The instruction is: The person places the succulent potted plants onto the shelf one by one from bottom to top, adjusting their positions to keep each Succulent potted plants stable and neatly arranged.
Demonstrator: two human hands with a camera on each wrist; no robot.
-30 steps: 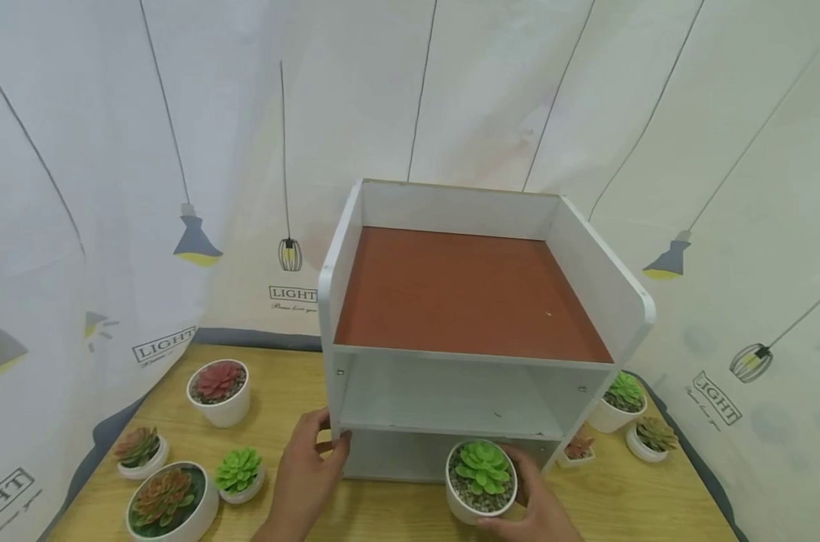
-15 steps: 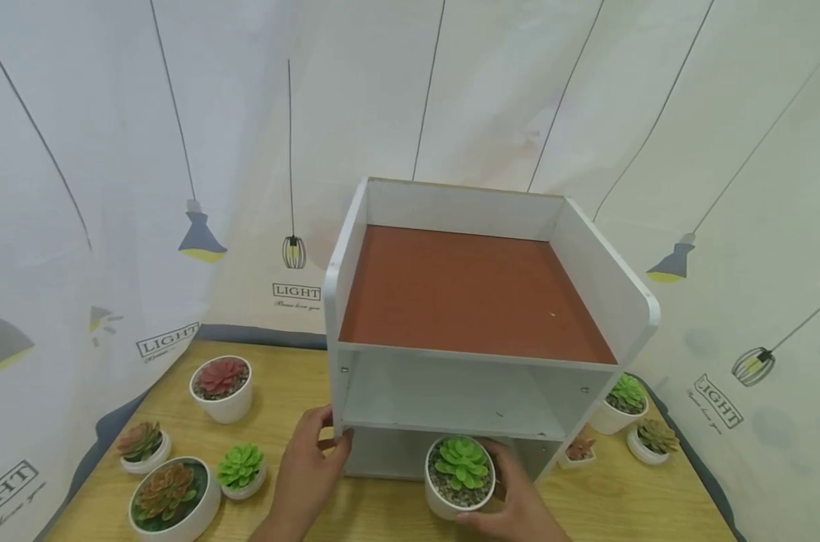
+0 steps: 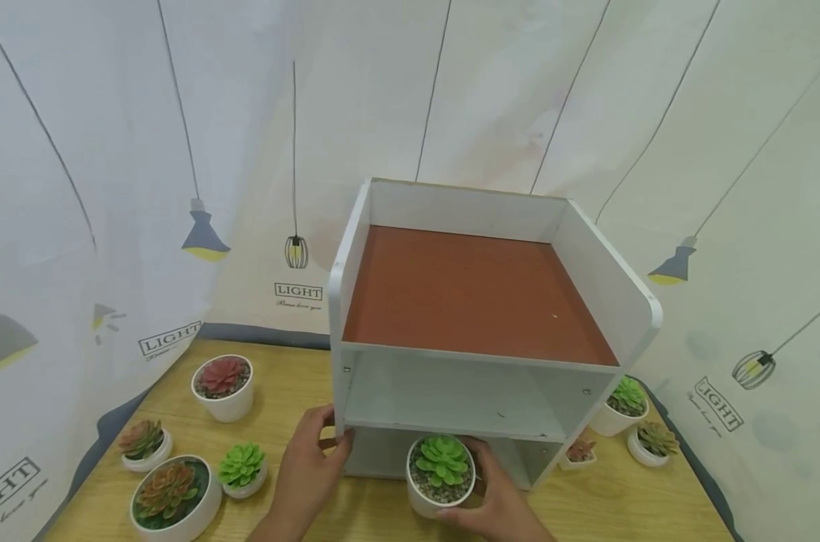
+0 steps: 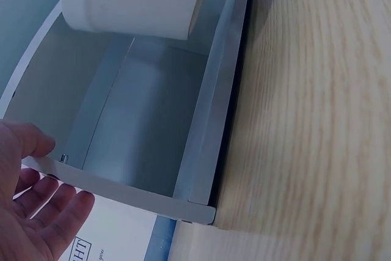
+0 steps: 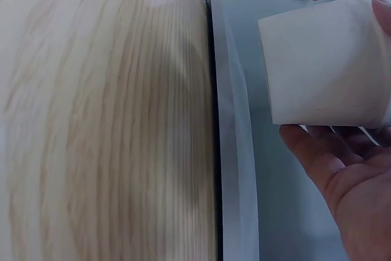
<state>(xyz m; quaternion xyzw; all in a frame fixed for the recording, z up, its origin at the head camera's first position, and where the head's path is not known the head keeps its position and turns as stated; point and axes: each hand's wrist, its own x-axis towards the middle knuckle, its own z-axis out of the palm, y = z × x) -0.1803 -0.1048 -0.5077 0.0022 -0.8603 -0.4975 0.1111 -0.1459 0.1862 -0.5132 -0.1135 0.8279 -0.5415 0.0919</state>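
– Judging from the head view, where is the white pot (image 3: 420,498) being held?

– At the lower middle of the frame, before the lower opening of the shelf (image 3: 477,293). Its wall is grasped from the right by the right hand (image 3: 499,498), thumb on the near side, fingers behind. The wall is probably chosen so that the green plant (image 3: 443,459) is not crushed.

– Is the table (image 3: 382,519) touched by the pot?

– Apparently not. In the right wrist view, the base is seen apart from the wood. The pot is held roughly upright, presumably so that the gravel (image 3: 438,493) is not spilled.

– And the left hand (image 3: 315,461), left of centre?

– By it the left side panel (image 3: 338,376) is pinched, thumb inside and fingers outside. The shelf is likely being steadied that way.

– Why are the other pots placed at the sides?

– Four are stood at the lower left (image 3: 230,408), three at the lower right (image 3: 647,455), one partly hidden by the shelf; reach to its front is perhaps thus left unhindered.
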